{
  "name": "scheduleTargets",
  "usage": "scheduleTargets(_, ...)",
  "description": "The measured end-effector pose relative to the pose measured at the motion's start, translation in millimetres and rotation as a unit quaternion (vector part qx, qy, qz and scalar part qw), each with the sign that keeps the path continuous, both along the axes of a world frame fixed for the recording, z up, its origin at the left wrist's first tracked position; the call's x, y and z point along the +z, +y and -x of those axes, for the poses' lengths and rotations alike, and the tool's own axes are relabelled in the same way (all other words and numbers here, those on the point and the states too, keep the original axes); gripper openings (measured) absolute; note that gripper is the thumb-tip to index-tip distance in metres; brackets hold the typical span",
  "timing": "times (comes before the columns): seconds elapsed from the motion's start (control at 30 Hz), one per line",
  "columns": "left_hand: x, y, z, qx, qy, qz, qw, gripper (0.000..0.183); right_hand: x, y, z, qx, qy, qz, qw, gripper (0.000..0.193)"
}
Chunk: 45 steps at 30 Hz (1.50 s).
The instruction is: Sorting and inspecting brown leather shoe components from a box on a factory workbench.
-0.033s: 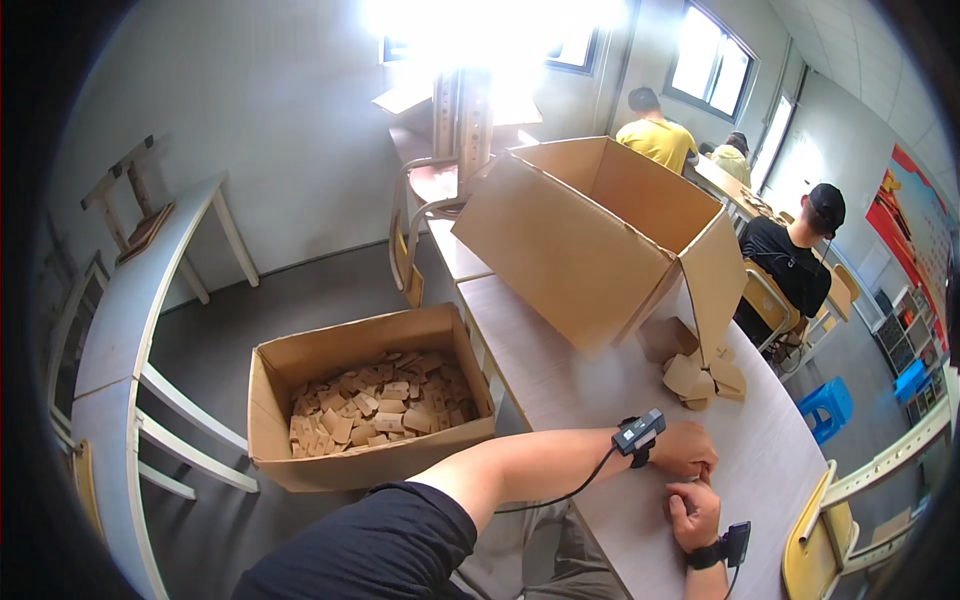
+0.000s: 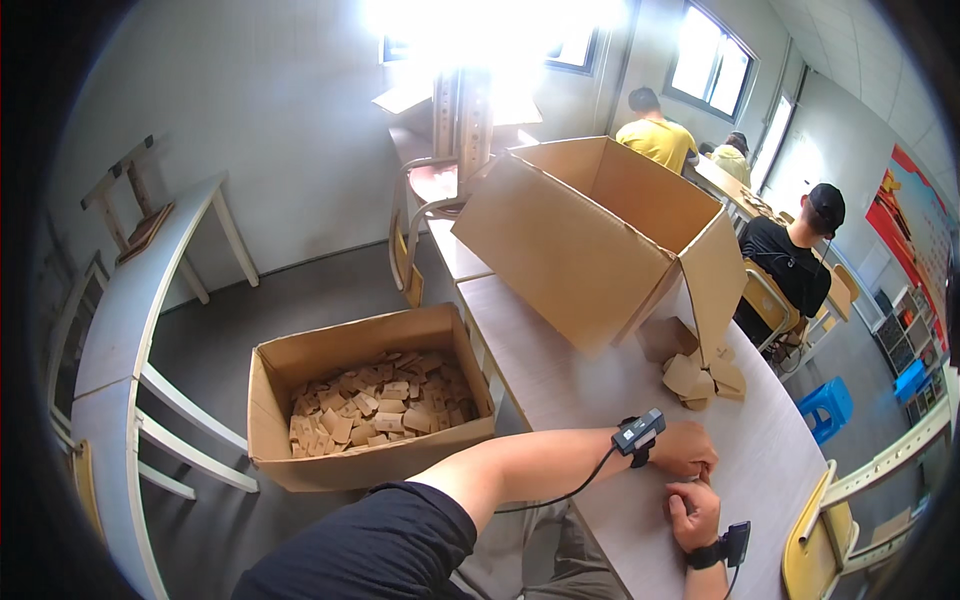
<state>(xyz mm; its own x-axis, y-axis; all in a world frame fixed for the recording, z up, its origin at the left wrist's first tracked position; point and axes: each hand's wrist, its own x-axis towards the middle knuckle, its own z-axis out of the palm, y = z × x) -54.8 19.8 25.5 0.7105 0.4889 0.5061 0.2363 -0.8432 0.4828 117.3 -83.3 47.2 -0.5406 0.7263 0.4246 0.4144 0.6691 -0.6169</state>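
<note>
Cardboard box (image 2: 570,265), large, brown and open-topped, stands on the long pale wood-grain surface (image 2: 560,370), one flap hanging down at its near right corner. Beside that flap, on the same surface, lies a small pile of flat brown cardboard pieces (image 2: 695,380); owing to overlap, contact between flap and pile cannot be confirmed.

The left hand (image 2: 685,450) is over the surface on the near side of the pile, well short of it, fingers curled inward. The right hand (image 2: 693,513) is just below it in the view, fingers likewise bent and thumb alongside. The fingers of both meet or nearly meet; whether either hand grasps anything small between them cannot be told. Each wrist carries a strapped dark electronic unit, that on the left wrist (image 2: 638,432) with a black cable trailing along the forearm.

On the grey floor (image 2: 340,285), left of the surface, sits a second open brown cardboard carton (image 2: 370,470), partly filled with loose, small tan cardboard tabs (image 2: 385,405) in disorder.

Beyond the surface, a person in a black top and cap (image 2: 795,260) is seated, and a person in a yellow shirt (image 2: 655,140) is farther back. A blue plastic stool (image 2: 828,408) stands on the right.
</note>
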Motion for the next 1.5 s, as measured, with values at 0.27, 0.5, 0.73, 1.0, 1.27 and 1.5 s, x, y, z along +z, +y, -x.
scheduleTargets(0.27,0.1,0.4,0.2,-0.012,-0.007,0.017,1.000,0.015,-0.6,0.7,-0.3,0.001,-0.004,0.006,1.000,0.018)
scheduleTargets(0.5,-2.5,2.3,-0.3,-0.008,0.002,0.010,1.000,0.014,-1.6,1.8,-0.7,0.003,-0.009,0.008,1.000,0.017)
scheduleTargets(0.73,1.7,1.6,1.7,-0.013,0.001,-0.005,1.000,0.014,0.0,1.6,1.3,0.006,-0.003,-0.004,1.000,0.015)
scheduleTargets(1.0,1.6,2.8,5.6,-0.052,-0.058,0.077,0.994,0.032,-2.1,6.7,-9.4,-0.093,0.107,-0.064,0.988,0.014)
scheduleTargets(1.27,3.1,-1.9,6.9,0.001,-0.063,0.073,0.995,0.039,-12.8,10.8,-13.5,-0.115,0.241,0.083,0.960,0.048)
scheduleTargets(1.5,-1.3,1.2,9.8,0.064,-0.036,0.030,0.997,0.036,-11.9,13.8,-9.7,-0.114,0.158,0.067,0.978,0.052)
